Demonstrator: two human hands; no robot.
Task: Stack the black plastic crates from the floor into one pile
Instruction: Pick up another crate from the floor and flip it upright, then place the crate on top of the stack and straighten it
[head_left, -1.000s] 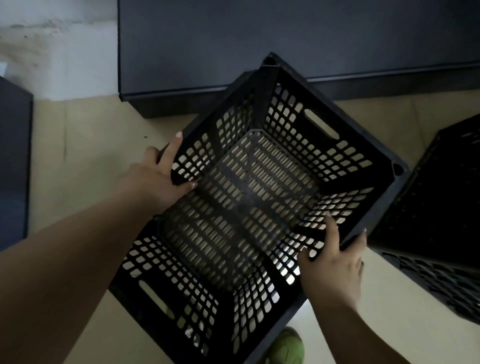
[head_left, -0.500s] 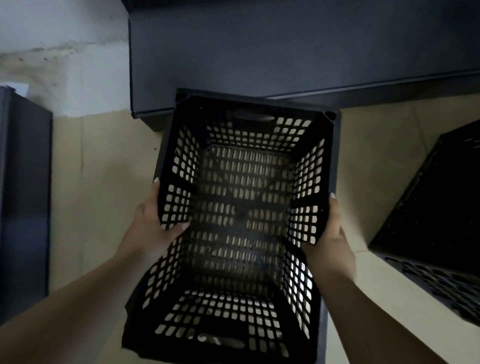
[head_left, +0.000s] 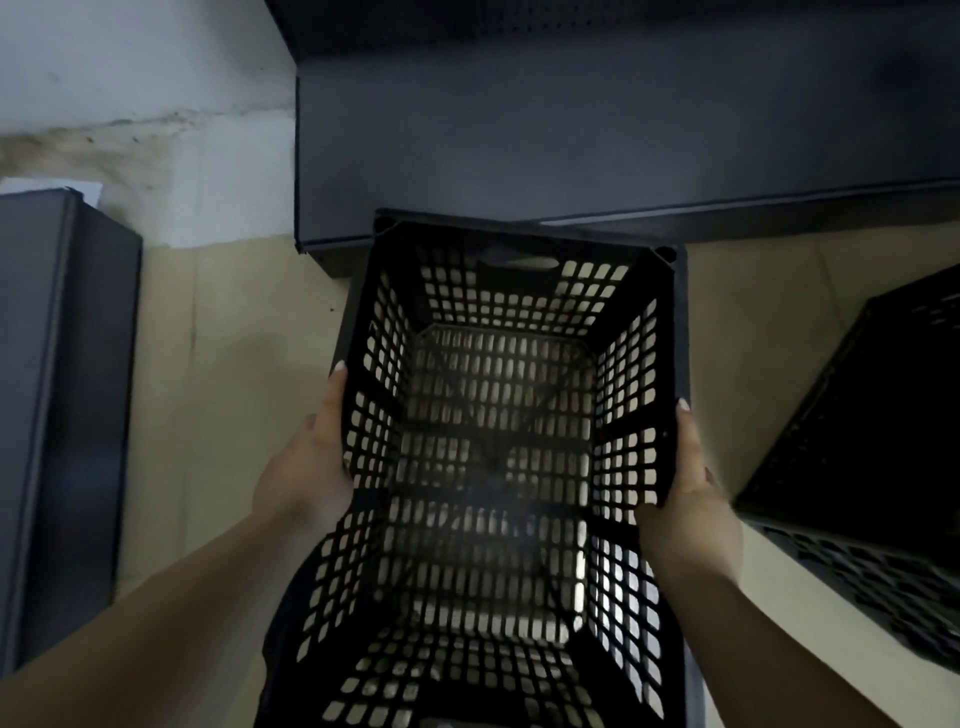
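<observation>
I look down into a black plastic crate (head_left: 524, 244) with perforated walls and floor, open side up, held above the tan floor. My left hand (head_left: 306, 462) grips its left wall from outside. On the opposite side my right hand (head_left: 693, 499) clasps the right wall. The crate's long axis points away from me, its far rim near a dark cabinet. A second black crate (head_left: 872, 467) lies on the floor at the right, partly cut off by the frame edge.
A dark cabinet (head_left: 571, 130) runs along the back, close to the held crate's far rim. Another dark cabinet side (head_left: 57, 389) stands at the left. Tan floor (head_left: 228, 364) shows between them, with a stained white wall (head_left: 130, 104) behind.
The crate has turned from a diagonal pose to straight ahead of me. Both hands stayed on its side walls, and the crate now sits slightly lower and closer in view.
</observation>
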